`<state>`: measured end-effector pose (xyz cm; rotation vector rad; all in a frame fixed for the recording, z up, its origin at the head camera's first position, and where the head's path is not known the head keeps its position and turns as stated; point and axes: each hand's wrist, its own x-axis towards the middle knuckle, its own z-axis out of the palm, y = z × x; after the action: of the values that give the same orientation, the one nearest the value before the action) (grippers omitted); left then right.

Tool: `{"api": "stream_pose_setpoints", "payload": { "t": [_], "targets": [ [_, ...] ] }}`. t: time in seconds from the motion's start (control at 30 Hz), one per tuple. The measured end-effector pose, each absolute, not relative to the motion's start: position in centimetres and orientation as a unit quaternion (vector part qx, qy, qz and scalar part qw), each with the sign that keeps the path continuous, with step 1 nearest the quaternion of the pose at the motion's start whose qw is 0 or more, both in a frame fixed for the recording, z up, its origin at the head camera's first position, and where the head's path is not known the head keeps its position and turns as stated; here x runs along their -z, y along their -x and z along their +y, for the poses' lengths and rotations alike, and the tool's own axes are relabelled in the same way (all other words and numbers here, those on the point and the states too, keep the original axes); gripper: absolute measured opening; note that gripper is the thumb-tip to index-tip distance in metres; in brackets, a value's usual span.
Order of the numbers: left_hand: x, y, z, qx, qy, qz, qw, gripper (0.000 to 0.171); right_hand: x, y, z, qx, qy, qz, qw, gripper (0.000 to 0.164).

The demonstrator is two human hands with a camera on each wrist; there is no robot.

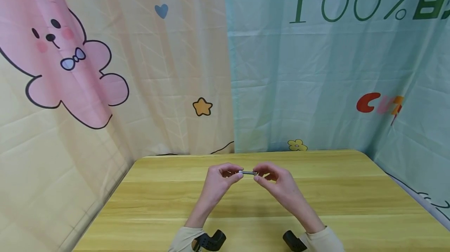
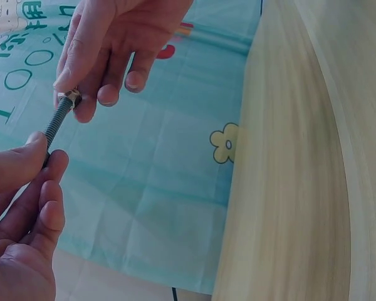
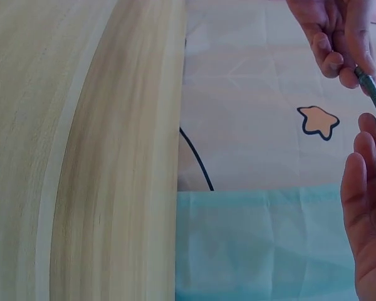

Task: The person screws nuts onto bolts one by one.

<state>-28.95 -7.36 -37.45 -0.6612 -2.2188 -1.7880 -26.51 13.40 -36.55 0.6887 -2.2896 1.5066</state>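
1. Grip of the left hand (image 1: 218, 181) is a pinch, thumb and forefinger closed on one end of the bolt (image 1: 248, 172) from nine o'clock. So small a hold on a round shank could let it spin or tilt.
2. The right hand (image 1: 280, 184) pinches from three o'clock, grasping a nut-like piece (image 2: 75, 98) at the bolt's other end. It is partly covered, so its seating cannot be told; if crooked, twisting could bind or damage the thread.
3. Between the two hands the bolt lies nearly level, along the nine-to-three line. Pulling the hands apart, or out of line, could free one end or skew the nut-like piece.
4. Toward six o'clock spreads the desk (image 1: 158, 205), with the bolt apparently held above it. A slackened pinch would drop the metal, and it might roll on landing.
5. At twelve o'clock, past the desk's far edge, hangs the curtain (image 1: 260, 80). A part rolling that way could end up out of sight, if there is a gap.
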Motion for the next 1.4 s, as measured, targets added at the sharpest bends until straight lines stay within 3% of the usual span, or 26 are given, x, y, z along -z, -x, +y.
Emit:
{"api": "stream_pose_setpoints", "payload": {
  "t": [0.17,0.43,0.8,1.1,1.4],
  "targets": [
    [37.5,29.0,-7.3,0.601,0.225,-0.759,0.110,0.010,37.7,27.5,13.7,-0.533,-0.223,-0.803,0.146,0.012],
    [37.4,28.8,-7.2,0.599,0.228,-0.760,0.104,0.011,38.0,27.7,13.6,-0.561,-0.207,-0.793,0.116,0.028],
    [37.4,29.0,-7.2,0.607,0.230,-0.752,0.112,0.017,37.9,27.9,14.1,-0.521,-0.275,-0.793,0.156,0.022],
    [37.4,29.0,-7.1,0.606,0.227,-0.754,0.109,0.012,37.9,27.7,14.0,-0.517,-0.247,-0.807,0.145,0.012],
    [37.2,28.5,-7.0,0.610,0.226,-0.753,0.101,0.013,38.0,27.6,13.7,-0.550,-0.188,-0.805,0.123,0.028]
  ]
}}
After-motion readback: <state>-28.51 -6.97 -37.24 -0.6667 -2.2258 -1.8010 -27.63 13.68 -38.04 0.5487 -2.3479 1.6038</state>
